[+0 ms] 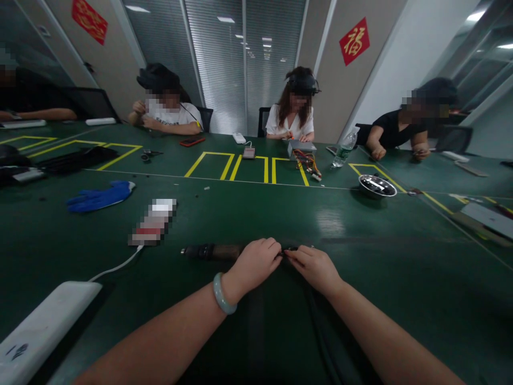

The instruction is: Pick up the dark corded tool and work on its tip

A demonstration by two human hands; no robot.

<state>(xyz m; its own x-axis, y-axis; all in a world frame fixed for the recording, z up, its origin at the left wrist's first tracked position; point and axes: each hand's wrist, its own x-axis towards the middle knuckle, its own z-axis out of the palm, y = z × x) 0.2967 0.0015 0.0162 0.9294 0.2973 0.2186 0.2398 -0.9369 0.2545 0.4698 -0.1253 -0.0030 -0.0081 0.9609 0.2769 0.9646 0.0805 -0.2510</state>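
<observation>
Leftward from the left hand (258, 263) and right hand (316, 269), both pinching its end, jutted a metal-tipped cylindrical tool (225, 252).

Readable text: one character, 福

Red sign (355, 41), right side of far wall (332, 91): single gold character, 福. Clear reading; sign hangs tilted.

Second red sign (90, 20), upper left: gold character, slanted and blurred; cannot be read with confidence.

White shirt (176, 121) of person seated across, left of centre: dark capitals over chest, apparently starting "SAPP"; remainder uncertain.

Bottle (349, 140): green label (342, 153), print too small to read.

White block (48, 329), near left corner: short stroke plus dark mark close to its near end, neither legible.

Phone (154, 222): screen pixelated, content unreadable.
</observation>
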